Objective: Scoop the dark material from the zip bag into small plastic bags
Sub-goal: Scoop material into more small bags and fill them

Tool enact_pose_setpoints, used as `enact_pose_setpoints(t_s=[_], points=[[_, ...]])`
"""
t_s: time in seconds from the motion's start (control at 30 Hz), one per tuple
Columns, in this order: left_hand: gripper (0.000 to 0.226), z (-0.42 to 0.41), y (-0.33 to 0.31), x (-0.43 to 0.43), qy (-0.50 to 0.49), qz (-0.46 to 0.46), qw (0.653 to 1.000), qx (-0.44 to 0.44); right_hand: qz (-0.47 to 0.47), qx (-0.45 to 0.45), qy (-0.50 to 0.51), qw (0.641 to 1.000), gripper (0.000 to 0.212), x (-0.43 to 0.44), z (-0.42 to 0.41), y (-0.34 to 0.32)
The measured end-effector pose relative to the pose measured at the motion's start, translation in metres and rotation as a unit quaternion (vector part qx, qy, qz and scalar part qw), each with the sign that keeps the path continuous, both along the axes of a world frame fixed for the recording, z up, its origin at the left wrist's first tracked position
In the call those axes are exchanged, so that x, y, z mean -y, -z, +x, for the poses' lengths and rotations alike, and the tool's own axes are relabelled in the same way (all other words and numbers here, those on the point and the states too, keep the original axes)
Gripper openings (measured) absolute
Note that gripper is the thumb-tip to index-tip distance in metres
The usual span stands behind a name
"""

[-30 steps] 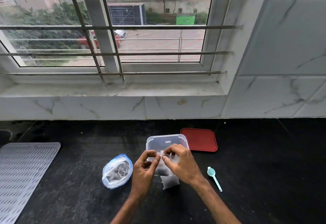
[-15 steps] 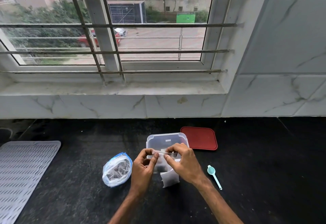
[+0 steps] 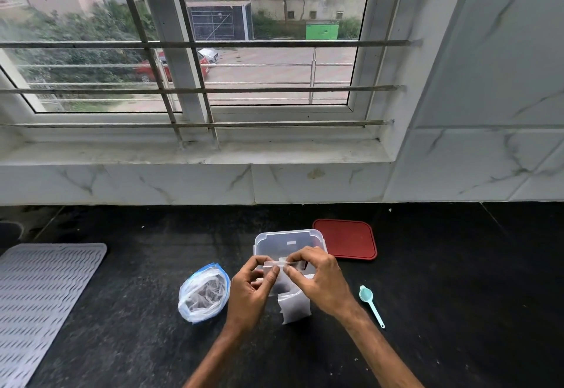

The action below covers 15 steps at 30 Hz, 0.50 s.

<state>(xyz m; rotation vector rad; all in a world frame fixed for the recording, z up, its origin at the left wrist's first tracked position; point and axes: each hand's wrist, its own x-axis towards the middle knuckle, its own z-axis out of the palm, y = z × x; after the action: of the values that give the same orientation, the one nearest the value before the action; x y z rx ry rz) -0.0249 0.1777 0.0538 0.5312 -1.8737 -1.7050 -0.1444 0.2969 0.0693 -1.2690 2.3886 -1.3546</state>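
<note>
My left hand (image 3: 251, 291) and my right hand (image 3: 319, 281) pinch the top strip of a small clear plastic bag (image 3: 276, 265), held just above the counter in front of a clear plastic container (image 3: 288, 239). Below the hands lies a stack of small plastic bags (image 3: 294, 308). To the left stands the zip bag (image 3: 203, 293), blue-edged, its mouth open, with dark material inside. A small teal scoop (image 3: 370, 305) lies on the black counter to the right of my right hand.
A red lid (image 3: 345, 238) lies flat behind and to the right of the container. A grey ribbed mat (image 3: 39, 299) covers the counter's left side. White marble wall and a window ledge (image 3: 195, 155) rise behind the black counter (image 3: 457, 296).
Both hands stay at the small bag's top; the fingertips have shifted slightly along the strip. The camera view has dipped a little.
</note>
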Motion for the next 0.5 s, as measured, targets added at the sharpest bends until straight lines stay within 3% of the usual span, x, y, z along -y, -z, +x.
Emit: enact_pose_setpoints(t_s=[0.2, 0.37, 0.5], points=[[0.005, -0.0007, -0.0001, -0.0022, -0.017, 0.003, 1.000, 0.004, -0.001, 0.015, -0.001, 1.000, 0.004, -0.0044, -0.0026, -0.0045], [0.004, -0.0017, 0.0040, -0.0066, -0.026, 0.005, 1.000, 0.009, 0.053, -0.005, -0.011, 0.999, 0.018, -0.0006, 0.0000, -0.0084], [0.003, -0.0013, 0.0015, -0.0059, -0.035, 0.029, 0.999, 0.002, 0.047, 0.015, -0.005, 0.999, 0.013, -0.0027, -0.0042, -0.0069]])
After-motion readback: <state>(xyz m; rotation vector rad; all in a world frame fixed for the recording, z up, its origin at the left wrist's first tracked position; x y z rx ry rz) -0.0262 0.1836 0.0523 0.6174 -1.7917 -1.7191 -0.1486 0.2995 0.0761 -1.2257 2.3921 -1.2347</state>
